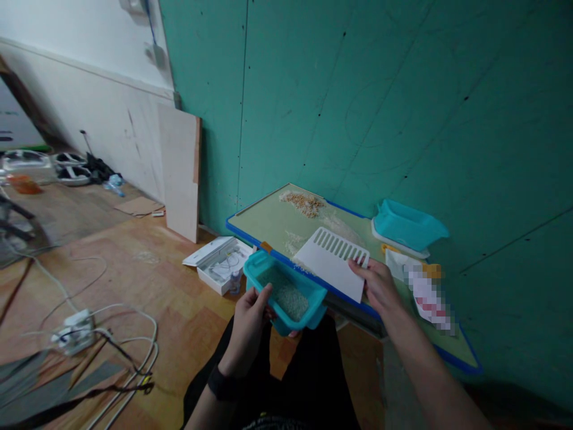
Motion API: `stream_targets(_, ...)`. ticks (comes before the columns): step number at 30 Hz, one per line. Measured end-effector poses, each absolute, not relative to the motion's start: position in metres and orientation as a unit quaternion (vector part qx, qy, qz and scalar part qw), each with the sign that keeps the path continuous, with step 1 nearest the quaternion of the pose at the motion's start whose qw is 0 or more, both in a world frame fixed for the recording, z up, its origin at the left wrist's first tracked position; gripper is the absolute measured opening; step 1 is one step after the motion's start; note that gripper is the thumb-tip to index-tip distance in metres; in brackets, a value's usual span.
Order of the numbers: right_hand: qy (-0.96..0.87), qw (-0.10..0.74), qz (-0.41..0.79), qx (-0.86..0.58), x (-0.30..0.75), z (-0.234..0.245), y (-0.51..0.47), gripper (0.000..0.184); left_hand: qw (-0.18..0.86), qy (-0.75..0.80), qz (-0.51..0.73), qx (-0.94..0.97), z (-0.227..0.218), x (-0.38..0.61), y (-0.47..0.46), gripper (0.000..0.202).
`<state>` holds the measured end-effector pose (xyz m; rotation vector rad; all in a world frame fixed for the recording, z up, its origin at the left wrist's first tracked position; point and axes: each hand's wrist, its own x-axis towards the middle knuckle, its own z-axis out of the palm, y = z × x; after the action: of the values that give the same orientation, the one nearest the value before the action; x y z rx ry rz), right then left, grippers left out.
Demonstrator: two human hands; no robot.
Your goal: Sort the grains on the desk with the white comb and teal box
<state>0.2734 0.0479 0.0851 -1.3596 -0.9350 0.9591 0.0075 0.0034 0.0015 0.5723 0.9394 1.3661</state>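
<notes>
My left hand (251, 316) grips the near rim of a turquoise plastic container (320, 307), thumb on top, just below the table's front edge. White grains that look like rice (289, 295) lie inside it. In my right hand (378, 283) is a flat white plastic scraper (333, 263) with a row of slots, held at its right side. The scraper rests over the green tabletop (264, 218) near its blue edge. White grains (293, 242) are scattered at its left, and a heap of yellowish kernels (307, 204) lies farther back.
A second turquoise container (407, 226) stands at the table's back right, beside a partly blurred packet (427, 295). An open white box (221, 263) sits on the floor to the left. Cables and a power strip (78, 331) lie farther left; a board (179, 170) leans on the wall.
</notes>
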Motion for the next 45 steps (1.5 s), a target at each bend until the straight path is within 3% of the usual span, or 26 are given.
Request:
stream_targets(13,-0.388,0.64,0.309,-0.587,0.297,0.089,0.052,0.047,0.621,0.414,0.606,0.275,-0.007,-0.007,0.01,0.049)
stream_targets(25,-0.381,0.603,0.412,-0.567,0.255,0.087,0.062,0.05,0.597,0.429,0.61,0.296,-0.005,-0.013,0.011,0.05)
stream_targets(34,-0.38,0.648,0.3,-0.588,0.288,0.082,0.071,0.047,0.594,0.425,0.624,0.279,-0.001,-0.018,0.013,0.051)
stream_targets(45,-0.424,0.611,0.354,-0.567,0.246,0.084,0.107,0.043,0.589,0.433,0.632,0.257,0.008,-0.024,0.019,0.055)
